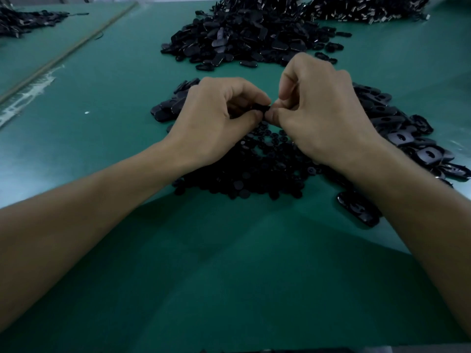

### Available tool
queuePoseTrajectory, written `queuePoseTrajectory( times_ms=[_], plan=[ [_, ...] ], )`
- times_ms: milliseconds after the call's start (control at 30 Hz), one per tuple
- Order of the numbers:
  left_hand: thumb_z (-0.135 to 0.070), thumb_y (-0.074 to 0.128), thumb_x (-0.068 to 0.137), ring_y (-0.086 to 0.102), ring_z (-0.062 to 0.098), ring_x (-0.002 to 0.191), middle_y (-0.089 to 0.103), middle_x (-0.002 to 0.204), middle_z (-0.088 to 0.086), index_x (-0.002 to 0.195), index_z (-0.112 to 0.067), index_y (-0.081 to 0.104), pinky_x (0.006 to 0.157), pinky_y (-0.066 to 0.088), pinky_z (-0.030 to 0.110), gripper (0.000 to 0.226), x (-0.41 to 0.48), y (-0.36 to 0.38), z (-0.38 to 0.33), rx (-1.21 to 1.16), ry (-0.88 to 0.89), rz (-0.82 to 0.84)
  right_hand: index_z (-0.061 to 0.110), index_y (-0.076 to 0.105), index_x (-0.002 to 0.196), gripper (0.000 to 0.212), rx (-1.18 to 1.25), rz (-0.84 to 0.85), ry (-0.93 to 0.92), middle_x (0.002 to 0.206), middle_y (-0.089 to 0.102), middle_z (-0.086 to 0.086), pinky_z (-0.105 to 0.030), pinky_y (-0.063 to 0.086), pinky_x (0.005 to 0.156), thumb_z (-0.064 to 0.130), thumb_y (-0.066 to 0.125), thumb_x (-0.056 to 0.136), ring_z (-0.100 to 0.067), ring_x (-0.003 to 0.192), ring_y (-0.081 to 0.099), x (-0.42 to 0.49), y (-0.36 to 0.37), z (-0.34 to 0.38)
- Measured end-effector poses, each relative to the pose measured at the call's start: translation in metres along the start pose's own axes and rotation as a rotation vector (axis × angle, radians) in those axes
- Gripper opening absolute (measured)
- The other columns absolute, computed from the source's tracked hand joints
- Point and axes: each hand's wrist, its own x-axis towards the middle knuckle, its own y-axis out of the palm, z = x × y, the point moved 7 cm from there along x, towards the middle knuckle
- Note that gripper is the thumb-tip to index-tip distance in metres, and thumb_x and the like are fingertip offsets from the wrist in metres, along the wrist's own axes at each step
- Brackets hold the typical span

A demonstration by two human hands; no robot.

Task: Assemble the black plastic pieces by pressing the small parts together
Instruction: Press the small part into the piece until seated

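Hands meet just above the green table (229, 250), and I read both as curled tight. The left hand (216, 121) and the right hand (321, 115) each pinch the same small black piece (260, 108) between thumb and fingertips. The fingers hide most of that piece, so I cannot tell its shape or whether its parts are joined. Directly below the hands lies a pile of small round parts (244, 174). To its right, partly under the right forearm, spreads a pile of oblong plates (405, 138) with holes in them. A single plate (356, 212) lies apart, close to that forearm. A smaller cluster of oblong pieces (168, 108) sits just behind the left hand. Farther back I see a big heap (249, 34) of black pieces, a second heap (369, 8) at the far right, and a third heap (25, 21) at the far left.
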Motion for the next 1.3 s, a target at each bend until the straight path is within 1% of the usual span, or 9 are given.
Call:
queuePoseTrajectory(
  times_ms=[133,200,333,567,667,800,1000,1167,1300],
  plan=[
    [-0.008,0.07,0.09,0.072,0.009,0.082,0.075,0.092,-0.002,0.104,-0.014,0.073,0.08,0.06,0.032,0.016,0.001,-0.001,0.002,-0.007,-0.021,-0.005,0.03,0.04,0.077,0.039,-0.036,-0.054,0.011,0.084,0.055,0.006,-0.015,0.046,0.058,0.01,0.072,0.088,-0.014,0.086,0.061,0.0,-0.002,0.002],
    [-0.009,0.07,0.091,0.072,0.011,0.083,0.075,0.092,-0.001,0.105,-0.014,0.072,0.081,0.06,0.034,0.015,0.001,-0.001,0.004,-0.008,-0.031,-0.011,0.029,0.042,0.074,0.038,-0.017,-0.071,0.027,0.081,0.055,0.007,-0.011,0.044,0.056,0.013,0.074,0.087,-0.01,0.08,0.059,0.0,-0.001,0.001],
    [-0.012,0.071,0.09,0.071,0.006,0.079,0.075,0.09,-0.004,0.106,-0.016,0.074,0.078,0.059,0.027,0.017,0.0,-0.004,0.006,0.034,-0.037,-0.058,0.027,0.052,0.074,0.031,0.037,-0.086,0.033,0.076,0.061,0.008,-0.011,0.049,0.058,0.008,0.071,0.088,-0.003,0.071,0.062,0.001,0.001,0.002],
    [-0.011,0.076,0.085,0.07,-0.004,0.071,0.073,0.081,-0.016,0.094,-0.02,0.075,0.069,0.053,0.013,0.012,0.0,-0.008,0.006,0.026,-0.033,-0.105,0.026,0.063,0.08,0.026,-0.013,-0.063,-0.006,0.089,0.064,0.003,-0.017,0.054,0.064,0.002,0.065,0.089,-0.007,0.082,0.062,-0.001,0.008,0.01],
    [-0.01,0.075,0.084,0.07,-0.002,0.07,0.073,0.08,-0.015,0.092,-0.021,0.075,0.068,0.055,0.017,0.013,0.0,-0.01,0.008,0.026,-0.042,-0.119,0.025,0.067,0.086,0.021,-0.005,-0.024,-0.037,0.089,0.066,0.006,-0.02,0.057,0.071,0.005,0.066,0.089,-0.007,0.085,0.064,-0.001,0.009,0.013],
    [-0.016,0.077,0.083,0.069,-0.002,0.065,0.074,0.078,-0.012,0.093,-0.022,0.076,0.066,0.054,0.019,0.012,0.002,-0.009,0.009,0.019,-0.045,-0.085,0.019,0.069,0.089,0.013,0.012,-0.034,-0.058,0.081,0.068,0.01,-0.017,0.055,0.072,0.007,0.072,0.087,-0.003,0.077,0.067,0.001,0.003,0.008],
    [-0.019,0.082,0.08,0.071,0.003,0.067,0.074,0.073,-0.011,0.089,-0.028,0.073,0.066,0.055,0.02,0.016,0.002,-0.008,0.011,-0.117,-0.086,-0.036,0.022,0.074,0.09,0.002,0.021,-0.068,-0.064,0.078,0.063,0.02,-0.006,0.047,0.07,0.021,0.074,0.089,0.005,0.074,0.062,0.005,-0.004,-0.002],
    [-0.007,0.078,0.085,0.072,0.011,0.066,0.076,0.072,-0.005,0.088,-0.02,0.071,0.063,0.057,0.021,0.015,0.004,-0.008,0.018,-0.261,-0.175,-0.059,0.022,0.075,0.086,0.004,-0.027,-0.052,-0.096,0.075,0.062,0.023,-0.01,0.049,0.068,0.026,0.076,0.087,0.005,0.071,0.06,0.004,-0.003,-0.002],
    [-0.005,0.077,0.085,0.071,0.011,0.064,0.075,0.069,-0.003,0.088,-0.015,0.07,0.062,0.056,0.021,0.013,0.004,-0.007,0.02,-0.309,-0.202,-0.076,0.021,0.073,0.091,0.006,-0.059,-0.071,-0.097,0.079,0.063,0.016,-0.013,0.05,0.071,0.024,0.076,0.087,0.001,0.075,0.06,0.005,0.004,-0.001]
  ],
)
